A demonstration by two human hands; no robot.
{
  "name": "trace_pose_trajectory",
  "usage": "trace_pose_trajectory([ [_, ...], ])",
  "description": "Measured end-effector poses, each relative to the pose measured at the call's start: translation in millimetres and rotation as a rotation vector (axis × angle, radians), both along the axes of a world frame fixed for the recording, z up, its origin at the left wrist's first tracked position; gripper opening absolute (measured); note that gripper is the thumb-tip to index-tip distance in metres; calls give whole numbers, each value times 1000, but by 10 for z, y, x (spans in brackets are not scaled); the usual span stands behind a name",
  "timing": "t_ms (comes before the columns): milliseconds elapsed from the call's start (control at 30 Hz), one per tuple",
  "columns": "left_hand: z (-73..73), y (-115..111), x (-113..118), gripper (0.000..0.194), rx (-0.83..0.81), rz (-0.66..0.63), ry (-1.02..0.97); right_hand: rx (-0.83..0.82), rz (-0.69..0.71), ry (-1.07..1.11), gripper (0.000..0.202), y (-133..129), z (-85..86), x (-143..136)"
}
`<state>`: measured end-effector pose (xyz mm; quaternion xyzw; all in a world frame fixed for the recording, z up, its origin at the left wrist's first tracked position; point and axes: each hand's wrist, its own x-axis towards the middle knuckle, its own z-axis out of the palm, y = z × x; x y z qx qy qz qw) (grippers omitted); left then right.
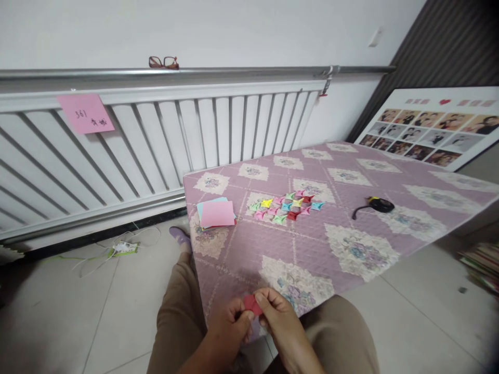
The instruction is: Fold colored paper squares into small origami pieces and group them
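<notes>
Between my two hands, at the near edge of the table, is a small folded piece of red paper (pixel 252 304). My left hand (pixel 231 324) pinches its left side with thumb and fingers. On the right side, my right hand (pixel 277 314) grips it the same way, thumb on top. Farther up the table lie several small folded paper figures (pixel 286 206) in rows, in pink, green, yellow, blue and red. To their left rests a stack of coloured paper sheets (pixel 217 213), a pink one on top.
A purple flowered cloth covers the table (pixel 249 249). A black tape measure (pixel 381 204) lies on its right part. Behind are a white radiator (pixel 241 122) and a pipe with glasses (pixel 163 62). A photo board (pixel 432 127) leans at the right; a power strip (pixel 123 249) lies on the floor.
</notes>
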<state>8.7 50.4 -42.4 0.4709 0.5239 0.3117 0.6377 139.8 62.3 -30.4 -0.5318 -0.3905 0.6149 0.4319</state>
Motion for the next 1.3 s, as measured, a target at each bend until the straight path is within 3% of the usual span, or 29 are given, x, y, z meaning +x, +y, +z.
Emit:
trace_pose_trajectory([
  [100,-75,32,48,24,3,71,91,9,64,-56,35,52,-61,101],
  [200,-100,69,60,21,36,48,159,38,94,-128,31,90,-113,192],
  [300,-94,147,13,13,156,16,237,71,125,-204,28,132,-142,262],
  [400,-92,273,-53,20,271,20,336,117,186,-261,24,179,-157,309],
  [567,-104,470,-64,16,309,-190,452,217,258,-428,20,231,-189,348],
  [833,-38,567,21,14,407,-366,788,402,359,-836,18,288,-197,379],
  [1000,5,616,8,13,413,-415,818,376,406,-961,15,349,-212,386],
  [1300,55,756,-16,11,418,-508,791,396,469,-917,16,448,-219,443],
])
